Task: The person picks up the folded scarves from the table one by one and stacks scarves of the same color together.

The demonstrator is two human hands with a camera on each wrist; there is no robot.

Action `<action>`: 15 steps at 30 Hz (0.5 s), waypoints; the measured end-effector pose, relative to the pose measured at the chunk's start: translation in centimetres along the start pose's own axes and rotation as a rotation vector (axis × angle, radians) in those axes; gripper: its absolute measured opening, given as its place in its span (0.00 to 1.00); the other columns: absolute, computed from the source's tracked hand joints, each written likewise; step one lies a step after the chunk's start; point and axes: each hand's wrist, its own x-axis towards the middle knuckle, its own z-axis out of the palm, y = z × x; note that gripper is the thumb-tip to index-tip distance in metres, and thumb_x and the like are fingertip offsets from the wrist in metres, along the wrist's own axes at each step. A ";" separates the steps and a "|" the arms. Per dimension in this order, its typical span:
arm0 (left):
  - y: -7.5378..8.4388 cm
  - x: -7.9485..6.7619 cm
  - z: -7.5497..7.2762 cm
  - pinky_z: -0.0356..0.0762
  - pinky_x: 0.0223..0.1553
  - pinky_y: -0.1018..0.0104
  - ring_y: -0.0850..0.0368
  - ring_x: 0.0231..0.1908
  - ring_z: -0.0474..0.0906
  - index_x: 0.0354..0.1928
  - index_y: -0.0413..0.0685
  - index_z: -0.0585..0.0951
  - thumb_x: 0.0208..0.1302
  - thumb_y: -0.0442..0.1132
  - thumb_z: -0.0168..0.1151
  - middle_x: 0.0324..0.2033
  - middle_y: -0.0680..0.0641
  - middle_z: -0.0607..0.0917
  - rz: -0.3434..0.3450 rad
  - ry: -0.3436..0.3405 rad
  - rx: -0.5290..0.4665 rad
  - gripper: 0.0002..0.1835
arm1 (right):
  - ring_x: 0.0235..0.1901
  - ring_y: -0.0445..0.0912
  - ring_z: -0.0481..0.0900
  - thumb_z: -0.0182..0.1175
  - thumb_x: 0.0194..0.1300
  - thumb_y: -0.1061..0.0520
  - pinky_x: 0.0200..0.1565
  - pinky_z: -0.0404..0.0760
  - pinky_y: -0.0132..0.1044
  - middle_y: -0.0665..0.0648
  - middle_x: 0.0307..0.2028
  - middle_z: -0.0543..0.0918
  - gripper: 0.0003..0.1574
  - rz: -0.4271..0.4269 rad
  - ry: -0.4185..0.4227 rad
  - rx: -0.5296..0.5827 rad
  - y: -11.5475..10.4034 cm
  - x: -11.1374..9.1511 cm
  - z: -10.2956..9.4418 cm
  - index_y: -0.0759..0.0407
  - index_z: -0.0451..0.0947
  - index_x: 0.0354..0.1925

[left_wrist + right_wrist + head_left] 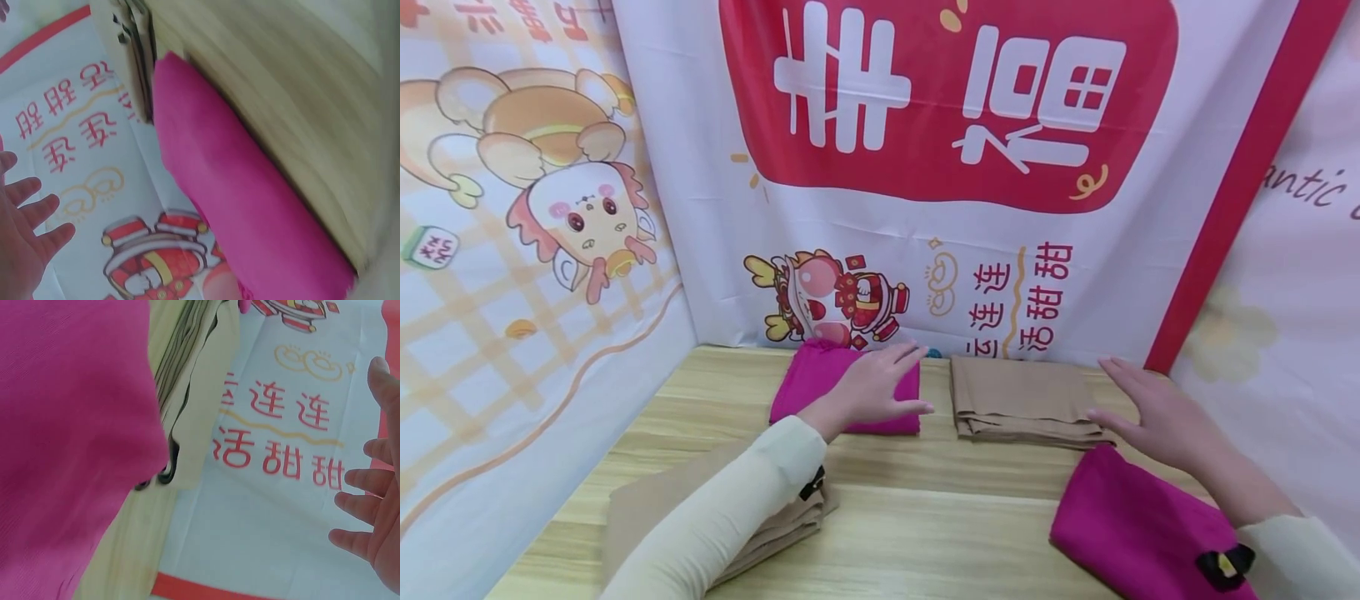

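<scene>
In the head view, take the counter (pixel 925 533) as a clock. The far pink cloth (pixel 812 379) is at 11, and the left hand (pixel 868 387) is over it, fingers apart. The far brown cloth (pixel 1022 392) is at 1. The right hand (pixel 1161 421) is by its right edge, fingers straight; I can't tell if they touch. The near brown cloth (pixel 655 500) is at 8, the near pink cloth (pixel 1138 525) at 4.

In the left wrist view, that hand is at 8, fingers spread.

In the right wrist view, the other hand is past 3, fingers apart.
</scene>
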 end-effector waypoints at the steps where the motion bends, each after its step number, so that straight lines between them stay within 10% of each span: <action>1: 0.4 0.2 0.1 0.62 0.65 0.52 0.49 0.68 0.61 0.74 0.52 0.59 0.58 0.74 0.53 0.70 0.45 0.64 -0.001 -0.008 -0.002 0.49 | 0.59 0.69 0.66 0.67 0.60 0.40 0.53 0.67 0.67 0.74 0.63 0.67 0.52 0.019 -0.006 0.008 0.2 -0.4 -0.1 0.66 0.60 0.70; 15: 5.6 2.4 2.6 0.63 0.65 0.57 0.52 0.68 0.61 0.75 0.55 0.58 0.58 0.77 0.48 0.71 0.48 0.63 -0.012 -0.079 -0.139 0.50 | 0.58 0.74 0.65 0.61 0.65 0.38 0.49 0.66 0.69 0.76 0.63 0.65 0.54 0.213 -0.054 0.056 4.2 -5.4 -0.9 0.65 0.51 0.74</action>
